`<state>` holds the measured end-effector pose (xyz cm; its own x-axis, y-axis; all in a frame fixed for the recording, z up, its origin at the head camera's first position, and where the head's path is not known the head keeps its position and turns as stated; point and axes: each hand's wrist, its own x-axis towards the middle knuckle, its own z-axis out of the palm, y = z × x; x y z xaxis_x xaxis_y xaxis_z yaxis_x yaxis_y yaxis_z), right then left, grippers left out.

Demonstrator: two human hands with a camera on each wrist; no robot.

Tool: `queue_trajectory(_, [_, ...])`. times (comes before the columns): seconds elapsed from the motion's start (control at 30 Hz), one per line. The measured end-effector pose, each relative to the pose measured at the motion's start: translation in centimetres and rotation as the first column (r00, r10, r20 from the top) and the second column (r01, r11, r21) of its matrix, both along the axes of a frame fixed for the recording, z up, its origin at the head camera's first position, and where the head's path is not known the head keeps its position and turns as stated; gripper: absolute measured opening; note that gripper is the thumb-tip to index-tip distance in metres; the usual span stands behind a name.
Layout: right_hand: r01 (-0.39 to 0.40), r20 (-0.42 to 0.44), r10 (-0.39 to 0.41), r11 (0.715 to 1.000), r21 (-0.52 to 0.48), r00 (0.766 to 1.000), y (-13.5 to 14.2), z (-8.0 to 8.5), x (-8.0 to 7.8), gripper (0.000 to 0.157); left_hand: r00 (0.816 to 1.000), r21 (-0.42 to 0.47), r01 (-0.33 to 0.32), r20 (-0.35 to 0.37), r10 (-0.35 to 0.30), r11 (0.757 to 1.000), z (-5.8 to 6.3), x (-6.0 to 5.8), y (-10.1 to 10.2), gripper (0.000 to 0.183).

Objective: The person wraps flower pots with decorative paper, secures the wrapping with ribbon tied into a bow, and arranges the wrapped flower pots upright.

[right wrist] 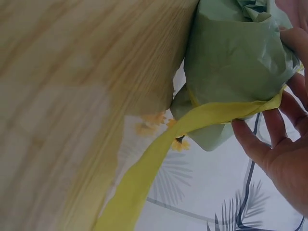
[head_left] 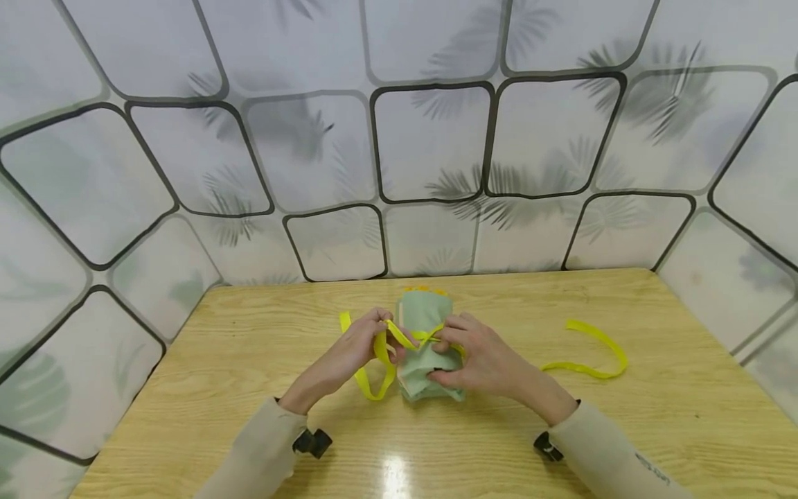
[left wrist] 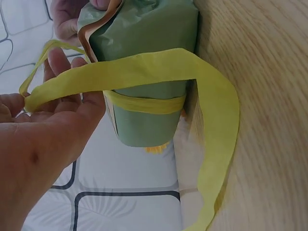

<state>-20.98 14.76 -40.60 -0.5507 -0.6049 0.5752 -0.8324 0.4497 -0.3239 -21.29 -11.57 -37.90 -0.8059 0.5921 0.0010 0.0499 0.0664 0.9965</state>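
A small bouquet [head_left: 425, 310] in pale green wrapping [right wrist: 228, 55] lies on the table with its orange-yellow flowers [right wrist: 179, 143] at the far end. Around its middle runs a yellow ribbon [left wrist: 149, 105], crossing on top. At the bouquet's left side my left hand [head_left: 361, 343] pinches a folded loop of this ribbon between thumb and fingers, and a long tail hangs below. My right hand [head_left: 480, 353] is on the other side, its curled fingers at the ribbon crossing and its thumb against the wrapping. Its fingertips are partly hidden in the right wrist view.
The other ribbon tail [head_left: 614, 371] curves across the wooden table [head_left: 218, 388] on the right. A patterned cloth wall [head_left: 430, 235] encloses the table's back and sides. Each sleeve carries a small black wrist device [head_left: 312, 442].
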Motion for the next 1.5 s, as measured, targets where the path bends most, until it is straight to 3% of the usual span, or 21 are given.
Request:
queue_trajectory(0.1, [-0.015, -0.003, 0.015, 1.0, -0.014, 1.0, 0.2, 0.0, -0.2, 0.037, 1.0, 0.026, -0.019, 0.004, 0.019, 0.999, 0.1, -0.2, 0.0, 0.031])
queue_trajectory(0.33, [-0.023, -0.013, 0.023, 1.0, -0.009, 1.0, 0.7, -0.1, -0.4, 0.038, 0.988, 0.004, -0.151, -0.007, 0.151, 0.988, 0.2, -0.5, 0.1, 0.036])
queue_trajectory(0.63, [-0.1, 0.008, 0.1, 0.995, -0.006, 0.995, 0.6, -0.1, -1.1, 0.037, 0.993, -0.018, -0.12, -0.018, 0.12, 0.993, 0.4, -1.1, 1.7, 0.036])
queue_trajectory(0.77, [-0.122, 0.031, 0.123, 0.992, -0.011, 0.992, 0.4, 0.4, -1.4, 0.037, 0.989, -0.037, -0.149, 0.017, 0.149, 0.988, -0.1, -1.3, 1.8, 0.032])
queue_trajectory(0.93, [-0.127, 0.106, 0.127, 0.992, -0.006, 0.986, 0.2, 0.8, -1.6, 0.035, 0.977, 0.001, -0.204, 0.066, 0.203, 0.979, -0.6, -1.5, 1.6, 0.028])
queue_trajectory(1.13, [-0.132, 0.205, 0.135, 0.991, -0.028, 0.97, 0.3, 0.8, -1.6, 0.032, 0.969, -0.011, -0.241, 0.057, 0.242, 0.97, -0.7, -1.3, 1.6, 0.03])
queue_trajectory(1.5, [-0.119, 0.172, 0.117, 0.993, -0.001, 0.978, 0.3, 1.0, -1.6, 0.031, 0.972, 0.001, -0.23, 0.039, 0.23, 0.973, -1.0, -1.0, 1.7, 0.035])
